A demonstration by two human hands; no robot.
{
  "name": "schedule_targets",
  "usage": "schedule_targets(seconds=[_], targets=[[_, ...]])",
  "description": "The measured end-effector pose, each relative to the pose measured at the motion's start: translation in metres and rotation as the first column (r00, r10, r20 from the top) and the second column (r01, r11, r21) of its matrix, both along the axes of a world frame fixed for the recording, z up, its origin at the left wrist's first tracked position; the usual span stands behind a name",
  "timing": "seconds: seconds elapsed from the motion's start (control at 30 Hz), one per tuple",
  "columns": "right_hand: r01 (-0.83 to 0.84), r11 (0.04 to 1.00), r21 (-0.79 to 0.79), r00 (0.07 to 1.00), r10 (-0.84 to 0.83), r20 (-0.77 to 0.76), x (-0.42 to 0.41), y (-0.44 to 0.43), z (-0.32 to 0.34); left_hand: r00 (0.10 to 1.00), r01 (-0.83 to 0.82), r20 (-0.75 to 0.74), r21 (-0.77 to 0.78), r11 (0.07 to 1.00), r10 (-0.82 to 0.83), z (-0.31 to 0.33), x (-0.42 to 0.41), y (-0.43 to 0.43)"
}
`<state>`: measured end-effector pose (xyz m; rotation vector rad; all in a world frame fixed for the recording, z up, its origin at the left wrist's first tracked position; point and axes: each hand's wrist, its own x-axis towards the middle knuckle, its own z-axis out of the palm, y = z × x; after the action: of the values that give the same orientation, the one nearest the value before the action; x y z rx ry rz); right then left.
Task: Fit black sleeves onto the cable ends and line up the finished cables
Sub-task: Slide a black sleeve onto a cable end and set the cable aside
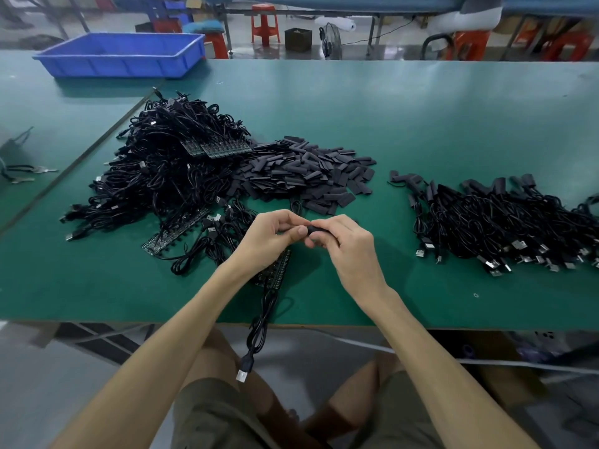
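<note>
- one blue bin (120, 56) at the counter's (421, 124) far left, contents hidden.
- left hand (275, 234) and right hand (346, 251) meet, each grip pinching one black sleeve (316, 229), fingers curled.

A green table (421, 124) is carrying a blue bin (123, 55) at its far left. A tangled cable heap (168, 170) is lying left of centre, touching a pile of sleeves (308, 173) spreading to its right. Well apart on the right, finished cables (505, 228) are lying side by side. One cable (259, 332) is hanging over the near edge.
</note>
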<state>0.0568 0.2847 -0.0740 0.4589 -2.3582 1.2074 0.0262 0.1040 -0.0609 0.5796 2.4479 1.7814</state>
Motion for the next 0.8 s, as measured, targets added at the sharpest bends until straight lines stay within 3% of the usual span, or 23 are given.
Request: schedule_targets(seconds=[0.2, 0.4, 0.57, 0.8], targets=[[0.021, 0.994, -0.103, 0.997, -0.013, 0.075, -0.0016, 0.0025, -0.0008, 0.964, -0.179, -0.219, -0.098, 0.979, 0.154, -0.0038, 0.0026, 0.0015], [-0.024, 0.996, -0.082, 0.995, 0.032, 0.091, -0.0021, 0.0015, -0.0017, 0.971, -0.224, -0.100, -0.063, 0.973, 0.217, -0.0023, 0.0033, 0.0033], [-0.028, 0.995, -0.096, 0.995, 0.036, 0.090, -0.0027, 0.0010, -0.0008, 0.975, -0.210, -0.084, -0.038, 0.977, 0.206, -0.0009, 0.0019, 0.0023], [0.032, 0.938, -0.344, 0.978, 0.041, 0.205, -0.0046, 0.0035, 0.0017, 0.974, -0.215, -0.053, 0.058, 0.975, 0.218, -0.0022, 0.0005, 0.0008]])
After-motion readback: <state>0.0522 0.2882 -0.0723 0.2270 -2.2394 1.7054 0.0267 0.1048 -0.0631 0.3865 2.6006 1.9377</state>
